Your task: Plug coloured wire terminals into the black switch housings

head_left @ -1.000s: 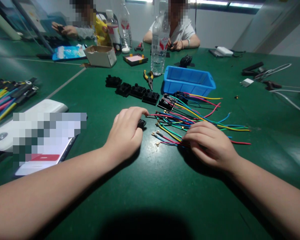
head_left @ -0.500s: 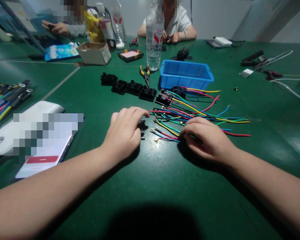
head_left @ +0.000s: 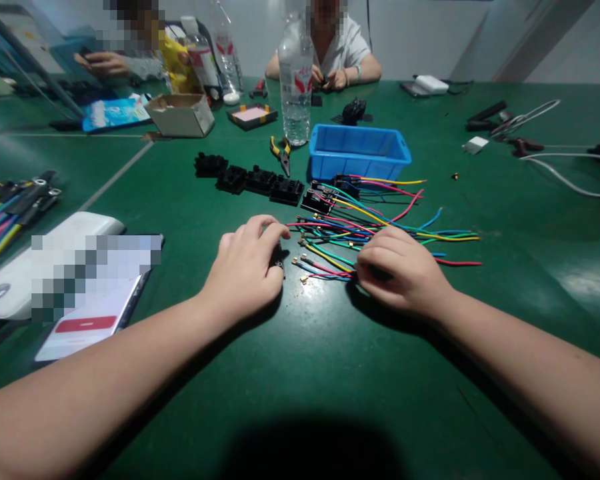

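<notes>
My left hand is curled over a black plastic block on the green table, with only the block's right edge showing. Its index fingertip reaches the end of a red wire. My right hand is closed, fingers bent down at the near side of a bundle of coloured wires with brass terminals; whatever is between its fingertips is hidden. Beyond the bundle, a black socket block has wires running out to the right. Several similar black blocks lie in a row further left.
Behind the wires stand a blue bin, yellow-handled pliers and a water bottle. At left lie a phone, a white power bank and thick cables. Two people sit across the table.
The whole view has shifted slightly, so the table things sit a little further left. My left hand covers more of the black block. The fingers of my right hand are curled a bit more.
</notes>
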Motion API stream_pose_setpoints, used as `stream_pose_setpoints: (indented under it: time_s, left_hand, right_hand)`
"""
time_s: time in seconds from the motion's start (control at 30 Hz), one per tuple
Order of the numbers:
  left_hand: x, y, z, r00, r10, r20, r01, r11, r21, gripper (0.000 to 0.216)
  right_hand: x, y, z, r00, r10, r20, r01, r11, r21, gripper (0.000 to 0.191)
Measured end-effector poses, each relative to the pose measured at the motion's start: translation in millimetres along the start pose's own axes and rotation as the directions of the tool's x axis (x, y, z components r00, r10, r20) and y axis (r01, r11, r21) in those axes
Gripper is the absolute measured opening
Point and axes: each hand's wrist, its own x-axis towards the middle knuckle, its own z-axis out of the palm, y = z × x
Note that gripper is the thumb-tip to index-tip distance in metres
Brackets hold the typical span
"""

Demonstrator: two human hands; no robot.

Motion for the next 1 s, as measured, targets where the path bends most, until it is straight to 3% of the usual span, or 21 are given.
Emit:
stream_pose_setpoints:
  time_s: [0.13,0.23,0.3,0.37,0.43,0.5,0.77,1.0]
  left_hand:
    - [-1,-1,0,0.999,0.026,-0.035,-0.028,0.998,-0.062,0.044]
    - [-8,4,-3,0.973,0.201,-0.113,-0.214,0.969,-0.125,0.044]
    - [-14,10,-6,0.901,0.420,-0.111,-0.434,0.882,-0.183,0.046]
    - [-19,17,-8,0.785,0.619,-0.023,-0.602,0.754,-0.263,0.045]
    - [-21,22,-10,0.674,0.733,0.090,-0.674,0.660,-0.332,0.045]
    - [-21,25,-10,0.635,0.756,0.158,-0.669,0.640,-0.379,0.045]
    - [-18,19,-8,0.681,0.709,0.181,-0.612,0.688,-0.391,0.039]
    - [-10,13,-3,0.739,0.638,0.216,-0.515,0.742,-0.430,0.038]
  right_hand:
    - [0,0,0,0.998,0.051,-0.033,-0.050,0.998,0.032,0.009]
    - [1,0,1,0.997,0.068,-0.047,-0.066,0.997,0.046,0.009]
    - [1,0,2,0.997,0.072,-0.042,-0.069,0.996,0.050,0.008]
    - [1,0,2,0.997,0.075,-0.036,-0.073,0.996,0.057,0.007]
    - [1,0,2,0.996,0.077,-0.035,-0.075,0.995,0.066,0.007]
    - [1,-1,2,0.996,0.080,-0.033,-0.077,0.995,0.071,0.007]
    - [1,-1,2,0.991,0.132,-0.032,-0.132,0.991,0.013,0.007]
    - [0,0,5,0.972,0.217,0.087,-0.208,0.973,-0.104,0.014]
